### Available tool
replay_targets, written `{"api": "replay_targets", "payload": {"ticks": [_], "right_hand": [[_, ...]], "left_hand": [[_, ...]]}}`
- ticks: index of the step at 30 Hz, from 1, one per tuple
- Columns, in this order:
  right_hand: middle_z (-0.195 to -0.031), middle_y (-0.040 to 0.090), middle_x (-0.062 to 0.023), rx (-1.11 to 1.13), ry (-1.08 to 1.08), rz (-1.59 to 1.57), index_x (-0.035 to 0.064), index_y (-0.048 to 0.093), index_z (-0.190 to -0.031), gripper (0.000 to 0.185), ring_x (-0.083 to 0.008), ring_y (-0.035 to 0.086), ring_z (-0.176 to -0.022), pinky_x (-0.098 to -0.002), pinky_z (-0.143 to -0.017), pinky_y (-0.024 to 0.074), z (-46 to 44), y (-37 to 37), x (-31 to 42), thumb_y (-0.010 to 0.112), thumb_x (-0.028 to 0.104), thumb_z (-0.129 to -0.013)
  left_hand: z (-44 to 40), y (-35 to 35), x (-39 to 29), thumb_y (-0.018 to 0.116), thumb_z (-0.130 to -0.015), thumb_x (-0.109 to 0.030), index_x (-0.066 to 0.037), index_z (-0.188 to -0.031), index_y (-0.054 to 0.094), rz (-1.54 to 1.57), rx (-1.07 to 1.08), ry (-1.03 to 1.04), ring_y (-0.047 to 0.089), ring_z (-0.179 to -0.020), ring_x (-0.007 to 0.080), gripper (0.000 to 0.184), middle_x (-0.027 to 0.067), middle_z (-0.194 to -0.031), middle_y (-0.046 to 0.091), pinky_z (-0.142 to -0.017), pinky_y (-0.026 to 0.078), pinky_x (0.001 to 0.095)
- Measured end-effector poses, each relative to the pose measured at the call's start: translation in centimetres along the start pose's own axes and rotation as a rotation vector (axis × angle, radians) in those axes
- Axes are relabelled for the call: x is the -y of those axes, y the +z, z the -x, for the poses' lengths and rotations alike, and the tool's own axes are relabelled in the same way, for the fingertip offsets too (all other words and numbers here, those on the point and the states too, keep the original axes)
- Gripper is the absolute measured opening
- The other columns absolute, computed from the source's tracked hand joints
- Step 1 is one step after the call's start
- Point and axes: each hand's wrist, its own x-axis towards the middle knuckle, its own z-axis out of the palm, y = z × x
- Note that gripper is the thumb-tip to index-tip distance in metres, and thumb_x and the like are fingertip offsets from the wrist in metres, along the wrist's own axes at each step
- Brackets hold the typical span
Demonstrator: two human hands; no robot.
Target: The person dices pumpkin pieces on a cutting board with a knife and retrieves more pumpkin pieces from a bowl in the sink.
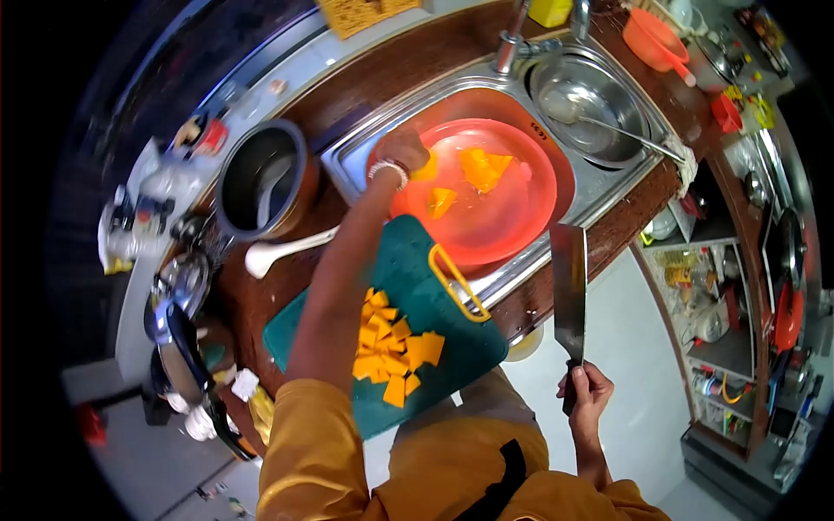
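My left hand (pixel 405 150), with a beaded bracelet at the wrist, reaches over the rim of a red plastic basin (pixel 512 236). Its fingers curl onto a piece of pumpkin (pixel 425 166) at the basin's left side. More orange pumpkin chunks (pixel 483 169) sit in water in the basin. Out to the side, my right hand (pixel 591 391) grips the black handle of a cleaver (pixel 569 282), its broad blade pointing up and away from me. Below my left forearm lies a green cutting board (pixel 469 356) with a yellow handle, bearing a heap of diced pumpkin (pixel 391 343).
The basin sits in a steel sink (pixel 347 165) under a faucet (pixel 508 52). A metal bowl (pixel 599 139) with a ladle stands right of it. On the left are a dark pot (pixel 291 187) and a white spoon (pixel 265 258). An orange dipper (pixel 653 39) is at upper right.
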Motion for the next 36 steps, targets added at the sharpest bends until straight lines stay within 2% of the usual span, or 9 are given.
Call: {"api": "replay_targets", "payload": {"ticks": [1, 5, 8, 14, 18, 21, 27, 31, 36], "right_hand": [[-0.064, 0.057, -0.0047, 0.024, -0.042, -0.002, -0.0058, 0.062, -0.093, 0.022, -0.0100, 0.053, -0.053, -0.0232, -0.051, 0.0440, 0.4, 0.3, 0.0, 0.058, 0.016, -0.091], [-0.064, 0.057, -0.0054, 0.111, -0.138, -0.033, -0.0055, 0.061, -0.092, 0.024, -0.0108, 0.053, -0.053, -0.0247, -0.051, 0.0459, 3.3, 2.1, -0.4, 0.058, 0.019, -0.091], [-0.064, 0.058, -0.0056, 0.128, -0.211, -0.037, -0.0055, 0.061, -0.094, 0.025, -0.0099, 0.053, -0.053, -0.0232, -0.050, 0.0446, 4.7, 3.6, -0.2, 0.057, 0.019, -0.092], [-0.064, 0.057, -0.0036, 0.126, -0.336, -0.098, -0.0034, 0.060, -0.096, 0.024, -0.0086, 0.053, -0.051, -0.0219, -0.049, 0.0433, 6.8, 3.7, 0.9, 0.060, 0.019, -0.090], [-0.058, 0.055, -0.0036, 0.004, -0.329, -0.018, -0.0036, 0.059, -0.096, 0.030, -0.0093, 0.051, -0.046, -0.0220, -0.046, 0.0425, 6.6, 2.6, 0.8, 0.061, 0.025, -0.088], [-0.056, 0.054, -0.0036, -0.076, -0.248, 0.017, -0.0036, 0.059, -0.096, 0.030, -0.0096, 0.051, -0.044, -0.0219, -0.045, 0.0429, 5.5, 1.5, 0.2, 0.060, 0.025, -0.088], [-0.059, 0.057, -0.0042, -0.133, -0.062, -0.004, -0.0017, 0.060, -0.096, 0.026, -0.0096, 0.054, -0.048, -0.0228, -0.048, 0.0462, 2.6, -0.6, -1.5, 0.062, 0.023, -0.088], [-0.061, 0.058, -0.0047, -0.159, 0.022, -0.054, -0.0025, 0.060, -0.097, 0.023, -0.0102, 0.055, -0.049, -0.0237, -0.048, 0.0461, 0.7, -1.5, -2.5, 0.061, 0.019, -0.088], [-0.060, 0.058, -0.0050, -0.172, 0.101, -0.053, -0.0031, 0.059, -0.097, 0.023, -0.0108, 0.054, -0.048, -0.0243, -0.048, 0.0453, -1.7, -2.0, -2.4, 0.061, 0.018, -0.088]], "left_hand": [[1.3, -0.2, -0.2, 0.065, -0.082, -0.029, -0.009, -0.106, 0.067, -0.316, -0.006, -0.167, 0.067, -0.083, 0.0197, 0.031, 0.0100, -0.090, 0.069, -0.075, 0.053, 0.0337], [8.1, -5.3, 6.2, 0.056, -0.085, -0.027, -0.009, -0.075, 0.068, 1.076, 0.252, -0.071, 0.063, -0.054, 0.0231, 0.024, 0.0115, -0.064, 0.065, -0.047, 0.047, 0.0323], [12.2, -7.9, 8.0, 0.055, -0.086, -0.020, -0.006, -0.071, 0.063, 0.612, 0.038, -0.043, 0.057, -0.050, 0.0140, 0.022, 0.0059, -0.061, 0.061, -0.046, 0.044, 0.0259], [15.4, -8.4, 4.9, 0.057, -0.084, -0.015, -0.004, -0.079, 0.066, 0.815, -0.004, -0.369, 0.059, -0.059, 0.0130, 0.016, 0.0047, -0.066, 0.064, -0.051, 0.046, 0.0275], [11.1, -4.5, 2.3, 0.060, -0.085, -0.010, -0.005, -0.092, 0.064, 0.626, 0.197, -0.089, 0.058, -0.064, 0.0074, 0.009, 0.0022, -0.079, 0.063, -0.055, 0.047, 0.0215], [6.3, 0.8, -0.7, 0.062, -0.077, -0.011, 0.000, -0.082, 0.067, 0.355, 0.366, 0.088, 0.067, -0.072, 0.0269, 0.013, 0.0162, -0.075, 0.066, -0.064, 0.052, 0.0377], [1.1, 13.8, -3.0, 0.067, -0.074, -0.011, -0.010, -0.116, 0.060, -0.298, 0.539, 0.338, 0.058, -0.110, 0.0338, 0.042, 0.0177, -0.114, 0.062, -0.092, 0.048, 0.0413], [1.7, 19.2, -2.2, 0.082, -0.059, -0.012, -0.015, -0.138, 0.035, -0.553, 0.580, 0.462, 0.040, -0.130, 0.0342, 0.093, 0.0145, -0.139, 0.040, -0.101, 0.040, 0.0454], [0.9, 21.2, -2.4, 0.081, -0.064, -0.029, -0.015, -0.128, 0.043, -0.608, 0.635, 0.362, 0.048, -0.121, 0.0338, 0.075, 0.0137, -0.128, 0.047, -0.097, 0.042, 0.0454]]}}
